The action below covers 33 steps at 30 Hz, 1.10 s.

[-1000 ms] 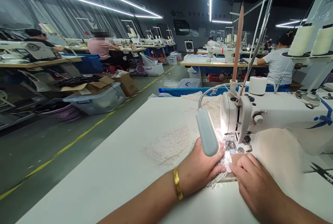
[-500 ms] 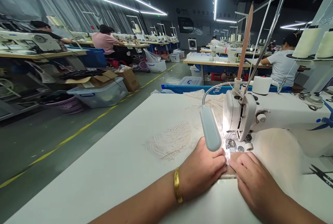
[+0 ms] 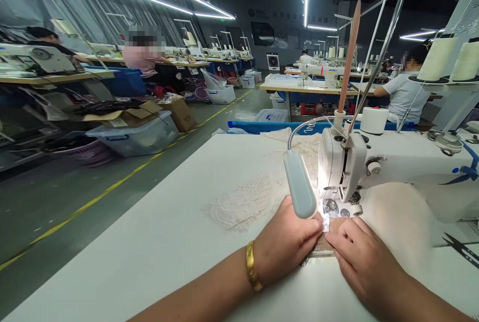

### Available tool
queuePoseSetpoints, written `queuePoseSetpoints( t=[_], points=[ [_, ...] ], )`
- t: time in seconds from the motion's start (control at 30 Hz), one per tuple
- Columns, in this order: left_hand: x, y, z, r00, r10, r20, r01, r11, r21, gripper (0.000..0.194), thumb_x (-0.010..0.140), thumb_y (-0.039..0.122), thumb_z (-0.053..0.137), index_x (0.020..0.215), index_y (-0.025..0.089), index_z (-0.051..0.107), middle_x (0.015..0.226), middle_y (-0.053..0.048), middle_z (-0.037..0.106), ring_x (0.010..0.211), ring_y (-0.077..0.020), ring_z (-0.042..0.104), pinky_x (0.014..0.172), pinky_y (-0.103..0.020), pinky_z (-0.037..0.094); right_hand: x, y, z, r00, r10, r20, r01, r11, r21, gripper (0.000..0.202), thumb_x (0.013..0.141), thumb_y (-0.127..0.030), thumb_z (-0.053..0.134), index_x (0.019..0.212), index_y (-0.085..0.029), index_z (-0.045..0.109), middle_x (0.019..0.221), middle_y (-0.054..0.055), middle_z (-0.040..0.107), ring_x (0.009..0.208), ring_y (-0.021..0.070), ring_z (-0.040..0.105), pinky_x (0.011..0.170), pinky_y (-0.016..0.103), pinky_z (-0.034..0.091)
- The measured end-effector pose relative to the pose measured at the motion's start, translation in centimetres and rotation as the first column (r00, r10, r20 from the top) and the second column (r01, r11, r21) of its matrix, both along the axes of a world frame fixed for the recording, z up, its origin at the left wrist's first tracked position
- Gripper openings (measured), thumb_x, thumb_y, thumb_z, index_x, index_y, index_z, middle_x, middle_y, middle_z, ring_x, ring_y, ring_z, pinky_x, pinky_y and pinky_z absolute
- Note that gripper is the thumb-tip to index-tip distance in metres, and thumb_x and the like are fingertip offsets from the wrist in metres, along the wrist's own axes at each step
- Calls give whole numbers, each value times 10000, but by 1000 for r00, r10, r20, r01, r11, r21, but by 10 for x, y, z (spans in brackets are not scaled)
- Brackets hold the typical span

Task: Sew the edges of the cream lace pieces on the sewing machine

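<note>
A white sewing machine (image 3: 407, 157) stands at the right, its lamp-lit needle area just ahead of both hands. My left hand (image 3: 286, 244), with a gold bracelet at the wrist, is closed at the left edge of a beige fabric piece (image 3: 325, 246) by the presser foot; its fingertips are partly hidden. On the right side of that piece, my right hand (image 3: 368, 257) has its fingers bent together, pressing the cloth. Sheer beige fabric (image 3: 398, 222) spreads to the right under the machine arm. A grey-green lamp (image 3: 300, 184) hangs over my left fingers.
Cream lace (image 3: 243, 202) lies flat on the white table (image 3: 160, 257). Black thread snips (image 3: 462, 249) rest at the right edge. A pencil (image 3: 350, 57) stands upright on the machine head, with thread cones (image 3: 437, 60) behind. Other people sit at machines farther off.
My left fingers have shifted slightly left and back from the presser foot, baring more of the beige piece between the hands. The whole view has drifted slightly.
</note>
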<state>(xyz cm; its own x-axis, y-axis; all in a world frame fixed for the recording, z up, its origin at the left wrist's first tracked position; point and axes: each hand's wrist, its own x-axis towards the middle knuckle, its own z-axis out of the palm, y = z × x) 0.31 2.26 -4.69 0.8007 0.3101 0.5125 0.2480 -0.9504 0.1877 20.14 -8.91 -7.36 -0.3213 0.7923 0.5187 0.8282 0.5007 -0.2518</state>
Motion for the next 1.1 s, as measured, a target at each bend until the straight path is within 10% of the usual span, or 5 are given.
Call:
queuePoseSetpoints(
  t=[1.1],
  points=[
    [5,-3,-7,998,61,-19,-60,997,46,250,1007,134,500,916,225,714,897,-41,733,916,-234,674,894,-426,525,1,10,8,995,-72,69,80,989,-127,214,990,-93,429,987,-197,617,904,66,639,763,232,585,723,410,527]
  ],
)
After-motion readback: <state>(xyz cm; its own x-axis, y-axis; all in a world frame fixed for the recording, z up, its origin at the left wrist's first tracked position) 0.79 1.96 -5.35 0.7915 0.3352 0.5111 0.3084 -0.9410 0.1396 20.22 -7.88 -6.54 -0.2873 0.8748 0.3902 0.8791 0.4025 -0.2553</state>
